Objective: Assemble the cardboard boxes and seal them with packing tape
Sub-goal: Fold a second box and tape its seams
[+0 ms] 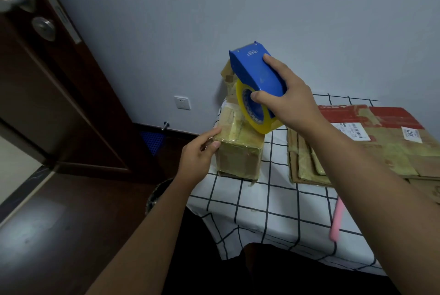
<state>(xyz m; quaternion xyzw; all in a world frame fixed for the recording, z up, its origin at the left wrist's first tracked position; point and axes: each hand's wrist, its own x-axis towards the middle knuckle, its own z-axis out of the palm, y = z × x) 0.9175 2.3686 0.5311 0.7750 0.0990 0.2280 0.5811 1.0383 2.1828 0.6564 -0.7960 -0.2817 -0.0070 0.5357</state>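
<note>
Hands first: the right hand (283,101) grips a blue dispenser (258,73), fingers over its top and thumb curled round the near side, holding it up in the air above the box (238,149). A yellow tape roll (256,116) sits in the dispenser's lower end, just above the box's far right top edge (whether it touches the cardboard I cannot tell). The left hand (198,151) holds the box's near left top corner, fingers laid along the top and thumb bent against the near face.

The box stands at the left edge of a table (262,211) covered in white cloth with a black grid. Its top and faces are shiny with tape. More taped cardboard rises just behind it, against the wall.

To the right on the table lies a stack of flattened cartons (357,149), some with red print and white labels. Near the table's right side lies a pink tool (337,220).

Left of the table are a dark wooden floor and an open dark door (47,80) with a metal handle. A white socket (182,102) is set low in the far wall.
</note>
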